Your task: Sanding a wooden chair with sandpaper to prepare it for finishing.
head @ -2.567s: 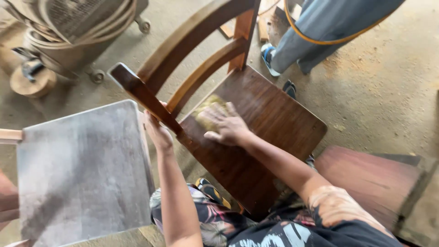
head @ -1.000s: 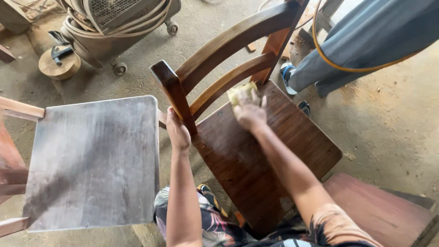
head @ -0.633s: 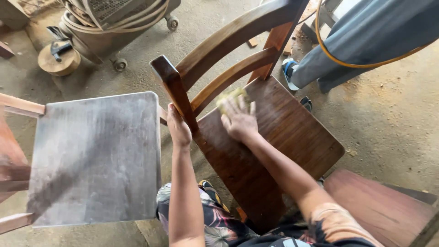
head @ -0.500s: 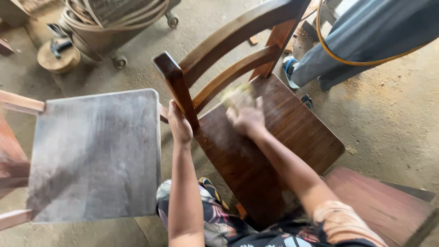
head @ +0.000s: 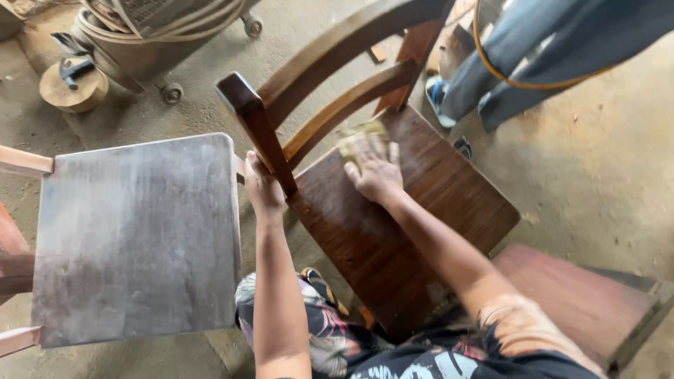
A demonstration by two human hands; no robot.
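Right hand pressed flat on a yellowish pad at the back of the dark chair seat.
Left hand grips the back post; should that grip slacken, the chair could shift, or the pad could slip out and leave uneven patches.

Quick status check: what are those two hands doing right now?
Left hand grips dark wooden chair back post. Right hand flat on yellowish rag, on seat. Nothing in the way.

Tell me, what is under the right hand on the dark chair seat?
A yellowish pad lies under the right hand, pressed on the chair seat. Only its far edge shows; the fingers cover the rest.
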